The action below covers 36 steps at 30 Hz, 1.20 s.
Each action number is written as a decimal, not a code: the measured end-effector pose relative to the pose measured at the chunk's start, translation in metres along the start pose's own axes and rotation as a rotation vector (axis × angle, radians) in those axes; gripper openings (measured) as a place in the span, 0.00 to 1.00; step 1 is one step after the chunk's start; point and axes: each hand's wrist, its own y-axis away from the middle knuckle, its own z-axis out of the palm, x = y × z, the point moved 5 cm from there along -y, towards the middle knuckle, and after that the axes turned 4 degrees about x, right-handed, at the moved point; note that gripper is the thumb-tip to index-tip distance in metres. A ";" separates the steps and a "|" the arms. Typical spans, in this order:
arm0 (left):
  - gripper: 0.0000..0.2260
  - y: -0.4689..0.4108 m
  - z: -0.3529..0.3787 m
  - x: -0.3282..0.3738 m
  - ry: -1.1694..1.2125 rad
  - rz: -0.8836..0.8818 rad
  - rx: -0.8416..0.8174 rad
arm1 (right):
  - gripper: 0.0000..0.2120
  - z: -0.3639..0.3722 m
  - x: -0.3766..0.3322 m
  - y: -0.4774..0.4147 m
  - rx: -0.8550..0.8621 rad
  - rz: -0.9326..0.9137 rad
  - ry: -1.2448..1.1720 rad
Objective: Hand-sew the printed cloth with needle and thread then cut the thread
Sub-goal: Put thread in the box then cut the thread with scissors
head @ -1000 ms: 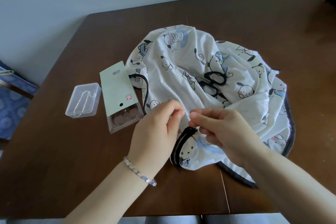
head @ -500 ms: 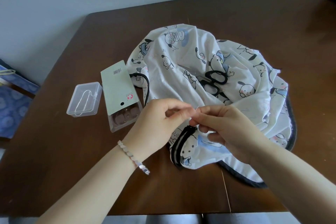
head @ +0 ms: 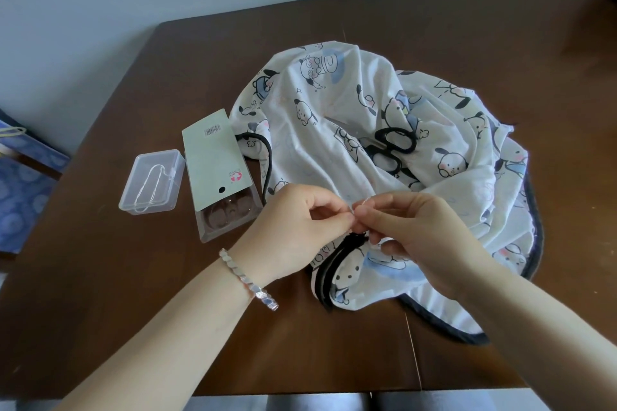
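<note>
Both hands meet over the near fold of the printed cloth [head: 374, 130], thumb and forefinger tips almost touching. Left hand [head: 293, 227]: fingers pinched narrow, closed on something too fine to make out, probably the needle or the thread end. Right hand [head: 414, 237]: fingers [head: 367, 210] likewise pinched narrow; a short pale loop of thread [head: 364, 200] rises just above them, and the lower fingers seem to grip the cloth's gathered edge. Directly under the two pinches lies the black-bound hem [head: 329, 272], its long axis running toward the person, down and slightly left of the fingers. Needle itself not resolved. Judgement: work sits at a stitch or knot right at that hem; the coming pull likely runs across the hem, hands parting sideways, both equally near. Beyond the right fingers, up-cloth, black-handled scissors [head: 394, 147] rest on the folds, nearer the right hand. Left of the left fingers on the desk [head: 133, 294]: a carded pack [head: 213, 160], then a clear plastic box [head: 152, 180].
</note>
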 end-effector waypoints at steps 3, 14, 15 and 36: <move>0.05 0.000 0.002 0.002 -0.030 0.010 -0.006 | 0.09 -0.001 0.001 -0.001 -0.009 0.021 -0.016; 0.09 0.003 0.007 -0.008 0.129 -0.174 0.020 | 0.12 -0.004 -0.013 0.008 0.168 -0.418 0.333; 0.09 0.003 0.008 -0.010 0.173 -0.213 0.023 | 0.12 -0.004 -0.015 0.009 0.189 -0.475 0.418; 0.07 0.003 0.003 0.007 -0.005 0.047 -0.062 | 0.07 0.001 0.002 -0.002 -0.428 0.069 -0.028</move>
